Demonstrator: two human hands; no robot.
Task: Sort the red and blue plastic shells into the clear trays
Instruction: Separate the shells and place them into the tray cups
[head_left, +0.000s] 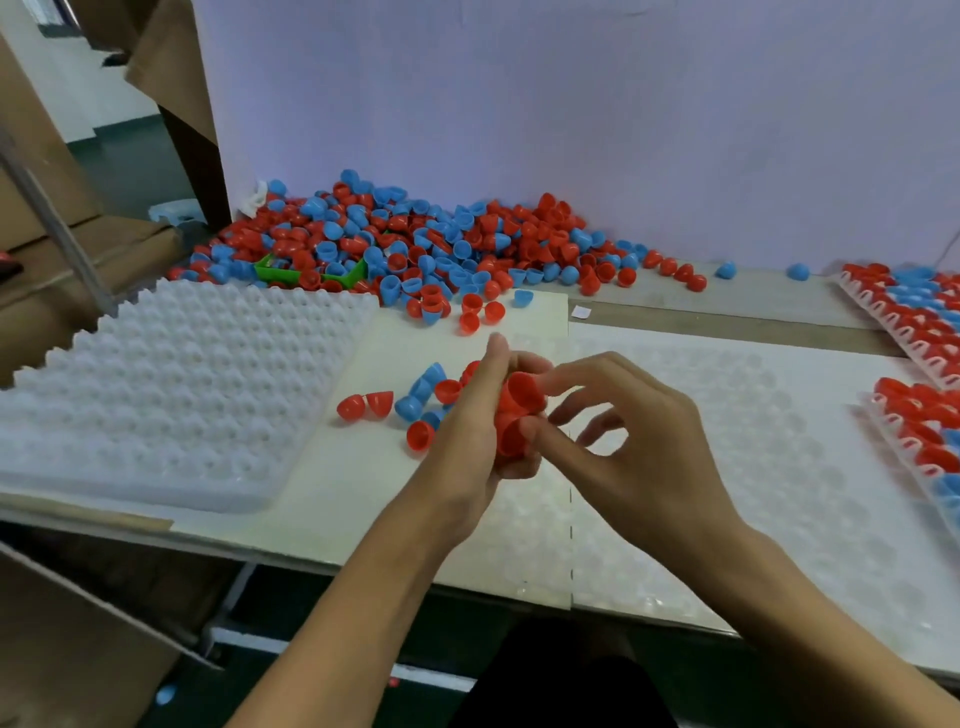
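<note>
The left hand (480, 415) is curling around a small stack of red shells (514, 415), gripping them against its palm over the middle of the counter (332, 499). The right hand (628, 436) is meeting it from the right, with its thumb and forefinger pinching the top red shell of that stack while the other fingers are hanging loosely curled. Both hands are hovering just above the clear tray (727, 467) that is lying flat on the near right part of the counter, with its cups showing no shells.

Just left of the left hand, a few loose shells (410, 402), red and blue mixed, are lying on the counter, some partly hidden behind the hand. Farther back, against the pale wall (571, 104), a large pile of red and blue shells (415, 244) is spreading across the far side, with a green container (270, 270) half buried in it. A stack of clear trays (171, 389) is sitting on the near left of the counter, well apart from the hands. At the far right edge, filled trays (914, 322) are holding rows of red and blue shells. Brown cardboard (31, 208) is standing at the far left, beyond the counter.
</note>
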